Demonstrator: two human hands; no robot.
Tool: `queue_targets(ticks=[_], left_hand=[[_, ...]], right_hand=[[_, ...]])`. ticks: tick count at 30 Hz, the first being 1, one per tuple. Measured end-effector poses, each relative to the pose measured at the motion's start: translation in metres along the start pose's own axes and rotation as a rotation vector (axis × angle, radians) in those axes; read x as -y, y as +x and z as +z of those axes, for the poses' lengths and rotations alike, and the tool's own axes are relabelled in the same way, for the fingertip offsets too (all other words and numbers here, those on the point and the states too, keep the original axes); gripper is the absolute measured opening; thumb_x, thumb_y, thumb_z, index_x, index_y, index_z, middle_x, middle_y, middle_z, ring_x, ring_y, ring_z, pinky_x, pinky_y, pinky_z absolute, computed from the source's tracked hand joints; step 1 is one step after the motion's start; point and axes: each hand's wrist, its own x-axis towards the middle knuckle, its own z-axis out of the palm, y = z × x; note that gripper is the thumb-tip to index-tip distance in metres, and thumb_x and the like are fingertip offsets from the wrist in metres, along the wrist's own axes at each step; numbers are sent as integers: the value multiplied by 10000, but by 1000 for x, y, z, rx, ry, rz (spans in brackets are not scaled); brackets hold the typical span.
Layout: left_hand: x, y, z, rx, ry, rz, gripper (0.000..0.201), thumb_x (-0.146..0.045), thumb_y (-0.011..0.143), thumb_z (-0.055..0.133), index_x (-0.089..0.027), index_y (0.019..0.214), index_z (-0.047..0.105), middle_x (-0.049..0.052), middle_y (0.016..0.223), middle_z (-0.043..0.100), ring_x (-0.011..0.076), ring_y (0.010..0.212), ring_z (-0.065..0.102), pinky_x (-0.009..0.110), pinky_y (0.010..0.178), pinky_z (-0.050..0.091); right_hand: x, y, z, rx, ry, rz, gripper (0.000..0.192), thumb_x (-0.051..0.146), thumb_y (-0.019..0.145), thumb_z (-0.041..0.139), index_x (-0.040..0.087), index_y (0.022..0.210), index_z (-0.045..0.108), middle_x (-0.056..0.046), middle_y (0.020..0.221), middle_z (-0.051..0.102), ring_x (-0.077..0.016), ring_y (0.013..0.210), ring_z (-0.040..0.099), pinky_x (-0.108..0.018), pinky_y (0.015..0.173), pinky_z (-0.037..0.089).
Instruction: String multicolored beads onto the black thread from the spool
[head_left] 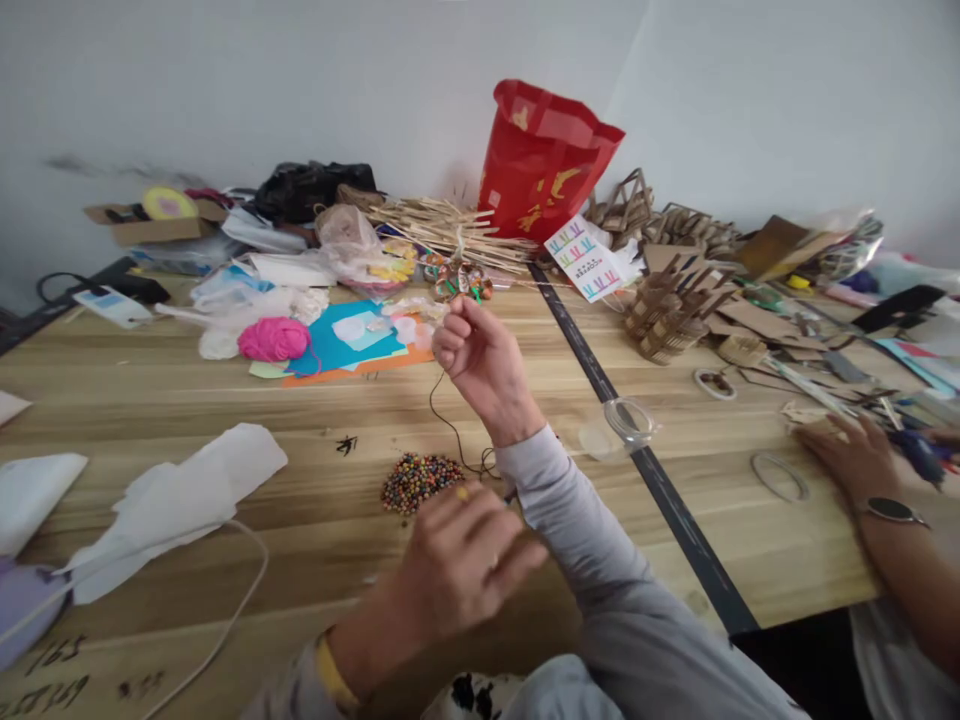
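Note:
My right hand (480,355) is raised above the wooden table (225,400) with its fingers pinched on a thin dark cord (448,420) that hangs down and curls on the table. My left hand (461,560) is low and near me, blurred, with a small yellow bead (462,492) at its fingertips. Just beyond it lies a pile of small coloured beads (420,480).
A clear plastic cup (619,428) lies on its side right of my arm. Crumpled white paper (169,500), pink yarn (274,338), coloured sheets (352,345), a red bag (541,160) and cardboard models (675,300) crowd the table. Another person's hand (855,455) with a watch works at the right.

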Motion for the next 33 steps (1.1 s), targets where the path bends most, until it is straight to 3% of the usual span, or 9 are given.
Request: queue_targets(ticks=[3,5,9,12,19,24,27,29,33], left_hand=[[-13,-7,30,66,198,226,277,-385,853,566,-173,1024,615,86,882,642,228,851,579,356,725,494],[-14,-3,43,76,290,295,328,-378,862,561,-150,1094,599,106,952,619,240,891,557,384,768,480],[-13,16,53,28,375,376,179,-217,873,536,-148,1018,615,107,991,595,226,868,534,364,716,455],[-15,29,55,64,374,399,121,-108,867,489,-147,886,601,71,879,586,192,760,522,325,624,427],[-25,35,52,238,131,310,245,-96,907,369,-150,743,542,61,770,550,168,719,523,307,702,455],[-12,39,44,51,403,70,294,-426,901,447,-156,914,562,86,807,544,235,749,536,342,576,429],[-9,47,43,70,472,149,140,-239,906,436,-167,882,553,76,795,533,232,759,524,349,587,419],[-9,50,42,113,445,191,160,-118,888,403,-165,815,538,69,775,525,226,769,515,346,595,418],[-8,53,36,138,221,113,181,-155,908,394,-159,767,507,85,846,554,230,855,511,377,742,452]], right_hand=[[3,16,4,-18,3,-15,243,278,962,380,198,750,467,69,563,265,-72,470,305,-136,436,347],[2,26,6,-8,21,-22,259,259,971,357,195,741,458,71,558,260,-68,465,299,-130,435,342],[-3,45,7,-4,40,-29,259,228,971,351,184,739,460,78,548,281,-56,454,314,-120,426,332],[-8,59,6,-12,16,-27,239,208,956,370,177,743,477,83,531,325,-52,441,331,-124,413,331],[-11,90,-11,-93,-94,-100,172,203,906,446,167,749,506,90,528,414,-39,433,398,-131,410,349],[-5,102,-19,-98,-105,-136,162,213,899,453,171,748,497,96,517,407,-38,429,400,-129,404,348],[-3,102,-12,-105,-159,-140,160,258,892,486,180,752,488,98,525,411,-35,436,403,-123,417,357],[-4,101,-7,-106,-200,-129,165,291,886,503,184,760,493,99,532,418,-31,445,415,-119,430,368],[-4,104,-8,-75,-228,-123,180,314,875,523,181,754,511,97,525,431,-33,442,428,-127,420,376]])
